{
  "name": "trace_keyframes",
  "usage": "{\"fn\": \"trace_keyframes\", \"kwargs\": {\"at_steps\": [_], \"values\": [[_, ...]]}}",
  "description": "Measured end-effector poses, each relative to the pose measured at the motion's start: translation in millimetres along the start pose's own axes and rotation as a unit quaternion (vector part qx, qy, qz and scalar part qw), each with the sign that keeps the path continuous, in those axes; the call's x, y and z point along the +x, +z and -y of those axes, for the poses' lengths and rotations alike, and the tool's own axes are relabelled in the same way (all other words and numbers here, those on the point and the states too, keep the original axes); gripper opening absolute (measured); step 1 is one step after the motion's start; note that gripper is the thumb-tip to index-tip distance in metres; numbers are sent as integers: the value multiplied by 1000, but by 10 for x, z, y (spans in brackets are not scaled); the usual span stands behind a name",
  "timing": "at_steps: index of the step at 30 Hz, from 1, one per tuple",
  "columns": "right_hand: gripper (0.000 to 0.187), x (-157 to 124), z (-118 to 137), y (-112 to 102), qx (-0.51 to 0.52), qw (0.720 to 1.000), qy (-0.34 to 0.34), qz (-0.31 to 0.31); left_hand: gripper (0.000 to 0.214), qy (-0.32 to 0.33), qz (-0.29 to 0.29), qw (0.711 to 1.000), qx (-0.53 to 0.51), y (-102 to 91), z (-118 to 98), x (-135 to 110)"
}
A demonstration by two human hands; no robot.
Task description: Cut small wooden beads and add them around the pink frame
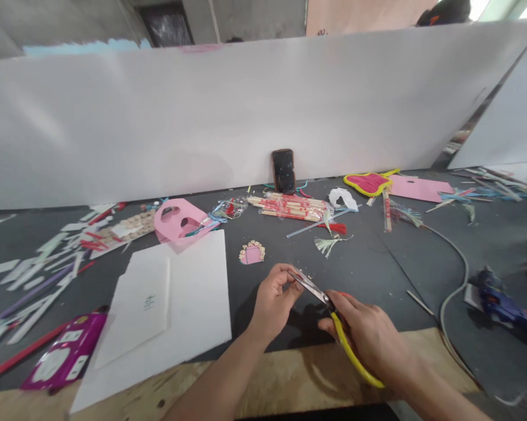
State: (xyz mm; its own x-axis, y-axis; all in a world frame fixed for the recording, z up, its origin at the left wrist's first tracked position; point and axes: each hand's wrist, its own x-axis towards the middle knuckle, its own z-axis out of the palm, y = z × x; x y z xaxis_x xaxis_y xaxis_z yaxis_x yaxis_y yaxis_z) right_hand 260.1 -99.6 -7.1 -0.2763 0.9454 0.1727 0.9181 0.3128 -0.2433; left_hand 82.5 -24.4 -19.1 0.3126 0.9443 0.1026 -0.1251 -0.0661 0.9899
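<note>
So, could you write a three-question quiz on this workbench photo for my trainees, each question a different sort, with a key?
1. Multiple choice: what does the right hand hold?
A) a paintbrush
B) yellow-handled scissors
C) a hammer

2. True or false: the blue glue gun lies nearer the right hand than the left hand.

3. Fill in the gap: the small piece edged with pale bits, just beyond the left hand, is mainly ____ in colour.

Key: 1. B; 2. True; 3. pink.
</note>
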Motion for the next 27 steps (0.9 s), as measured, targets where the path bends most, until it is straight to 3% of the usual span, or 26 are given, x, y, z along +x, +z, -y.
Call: {"fn": "trace_keyframes", "kwargs": {"at_steps": [9, 15, 27], "values": [[27, 21, 39, -38, 0, 1000, 12, -20, 18, 20, -18, 1000, -11, 11, -40, -8], [42, -11, 14, -39, -1, 999, 32, 9, 18, 15, -11, 1000, -14, 15, -54, -19], [33, 24, -16, -103, 39, 999, -19, 5, 16, -10, 26, 999, -38, 10, -64, -8]]}}
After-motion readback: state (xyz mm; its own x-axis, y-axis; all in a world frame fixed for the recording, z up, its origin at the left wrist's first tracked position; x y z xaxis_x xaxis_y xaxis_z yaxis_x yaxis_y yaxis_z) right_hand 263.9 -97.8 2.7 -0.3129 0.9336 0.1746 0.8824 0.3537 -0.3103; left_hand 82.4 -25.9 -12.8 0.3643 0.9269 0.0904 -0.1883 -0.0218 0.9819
